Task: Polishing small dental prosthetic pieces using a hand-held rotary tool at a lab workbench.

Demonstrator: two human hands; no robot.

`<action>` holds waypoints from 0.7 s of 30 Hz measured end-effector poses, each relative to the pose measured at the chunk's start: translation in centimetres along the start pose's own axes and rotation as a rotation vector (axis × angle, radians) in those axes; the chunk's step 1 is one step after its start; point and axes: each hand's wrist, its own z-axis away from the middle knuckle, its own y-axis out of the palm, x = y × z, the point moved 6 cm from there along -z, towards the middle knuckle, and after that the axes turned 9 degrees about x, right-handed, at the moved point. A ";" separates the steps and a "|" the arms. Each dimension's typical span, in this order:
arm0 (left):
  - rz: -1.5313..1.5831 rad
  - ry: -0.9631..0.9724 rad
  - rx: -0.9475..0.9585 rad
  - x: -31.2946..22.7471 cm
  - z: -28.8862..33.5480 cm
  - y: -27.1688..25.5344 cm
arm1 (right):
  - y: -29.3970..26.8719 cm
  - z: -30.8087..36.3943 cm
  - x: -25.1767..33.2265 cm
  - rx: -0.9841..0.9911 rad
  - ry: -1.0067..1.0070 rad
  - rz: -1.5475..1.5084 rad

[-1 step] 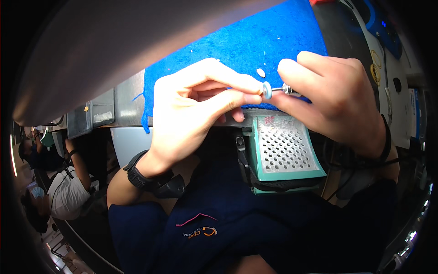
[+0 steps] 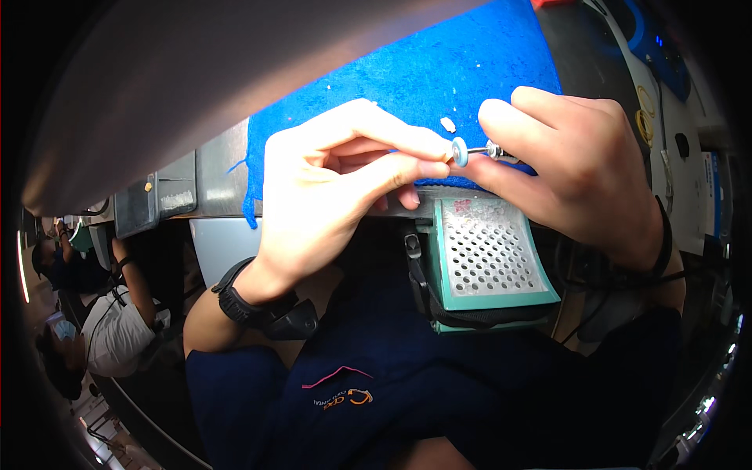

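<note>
My right hand [image 2: 560,149] is wrapped round a rotary handpiece [image 2: 495,150], of which only the metal tip shows past my fingers. A thin metal shank sticks out of it and carries a light-blue polishing wheel [image 2: 460,152]. Thumb and forefinger of my left hand [image 2: 337,168] are pinched together right beside the wheel. Whatever they hold is too small and too hidden to name. Behind the wheel, a small whitish piece [image 2: 447,124] lies on the blue cloth [image 2: 407,82].
Below my hands, a green-framed box with a perforated metal plate [image 2: 493,254] juts out from the bench edge. A dark tray [image 2: 157,196] sits at the left. A large blurred shape [image 2: 172,86] covers the upper left. Another person [image 2: 121,333] is at far left.
My right hand has shifted very slightly to the right with the handpiece and wheel. My left hand has not visibly moved.
</note>
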 end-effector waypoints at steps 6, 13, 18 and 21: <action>-0.006 -0.002 0.000 0.0 0.0 0.0 | 0.1 0.0 0.1 0.035 -0.003 -0.015; -0.061 -0.021 0.000 -0.6 -0.2 0.2 | -0.2 0.1 -0.5 -0.008 -0.008 -0.021; -0.022 0.036 -0.007 -0.3 -0.1 0.0 | -0.1 0.1 -0.5 0.018 0.004 -0.046; 0.000 0.043 -0.006 -0.2 -0.1 0.0 | -0.2 0.0 -0.4 -0.034 -0.011 -0.054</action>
